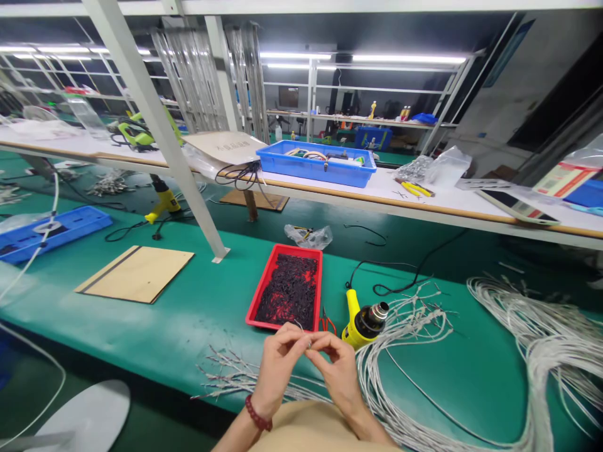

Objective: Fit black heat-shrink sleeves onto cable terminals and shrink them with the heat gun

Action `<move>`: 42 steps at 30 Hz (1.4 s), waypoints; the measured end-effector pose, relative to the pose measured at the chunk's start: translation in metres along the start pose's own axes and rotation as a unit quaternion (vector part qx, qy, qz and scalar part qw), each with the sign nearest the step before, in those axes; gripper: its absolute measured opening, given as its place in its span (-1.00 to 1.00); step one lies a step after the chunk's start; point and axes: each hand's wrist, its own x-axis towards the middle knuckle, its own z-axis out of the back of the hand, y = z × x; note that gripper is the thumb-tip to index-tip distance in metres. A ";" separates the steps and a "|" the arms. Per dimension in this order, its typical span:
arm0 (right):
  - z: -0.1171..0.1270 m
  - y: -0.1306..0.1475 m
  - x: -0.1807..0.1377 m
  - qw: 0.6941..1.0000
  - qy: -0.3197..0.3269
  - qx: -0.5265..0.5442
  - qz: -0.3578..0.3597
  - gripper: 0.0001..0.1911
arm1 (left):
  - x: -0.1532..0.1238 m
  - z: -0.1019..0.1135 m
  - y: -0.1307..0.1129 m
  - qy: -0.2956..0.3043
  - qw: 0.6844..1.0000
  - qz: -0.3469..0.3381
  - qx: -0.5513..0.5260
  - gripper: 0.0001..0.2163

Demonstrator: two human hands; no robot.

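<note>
My left hand [277, 367], with a bead bracelet at the wrist, and my right hand [336, 370] meet at the front edge of the green bench [188, 314]. Both pinch the tip of a thin white wire [304, 336] between their fingertips. Just beyond them stands a red tray [264, 285] full of small dark pieces. A yellow heat gun [360, 320] lies to the right of the tray, nozzle toward me. Bundles of white wires [414, 376] loop across the bench to my right, and cut wire ends [226, 376] fan out to my left.
Small red-handled cutters [326, 322] lie between tray and heat gun. A wooden board [136, 273] and a blue tray [47, 232] sit at left. A slanted white post [160, 138] rises behind. The raised shelf carries a blue bin [315, 169], yellow pliers [414, 188] and plastic bags.
</note>
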 end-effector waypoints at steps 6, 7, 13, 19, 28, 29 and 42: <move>0.003 -0.003 -0.005 0.998 -0.026 -0.062 0.009 -0.89 | -0.001 -0.004 0.000 -0.033 0.999 0.010 -0.036 -0.85; 0.003 -0.002 -0.005 0.998 -0.028 -0.062 0.001 -0.90 | -0.001 -0.004 -0.001 -0.032 0.999 0.009 -0.033 -0.86; 0.008 0.001 -0.003 0.995 0.030 -0.098 -0.017 -0.87 | -0.001 -0.001 -0.005 -0.029 0.999 -0.016 0.010 -0.85; 0.010 0.007 -0.003 0.988 0.029 -0.153 0.024 -0.95 | 0.000 0.002 -0.006 -0.032 0.999 -0.031 0.010 -0.84; 0.008 0.015 -0.003 0.985 0.035 -0.171 0.015 -0.97 | 0.003 0.005 -0.002 -0.071 0.997 -0.035 0.025 -0.83; 0.008 0.015 -0.003 0.986 0.037 -0.165 0.005 -0.97 | 0.003 0.005 -0.001 -0.083 0.995 -0.036 0.034 -0.83; 0.023 -0.003 -0.011 0.990 0.008 -0.113 -0.079 -0.78 | 0.068 0.075 0.053 -0.268 0.944 0.009 0.194 -0.66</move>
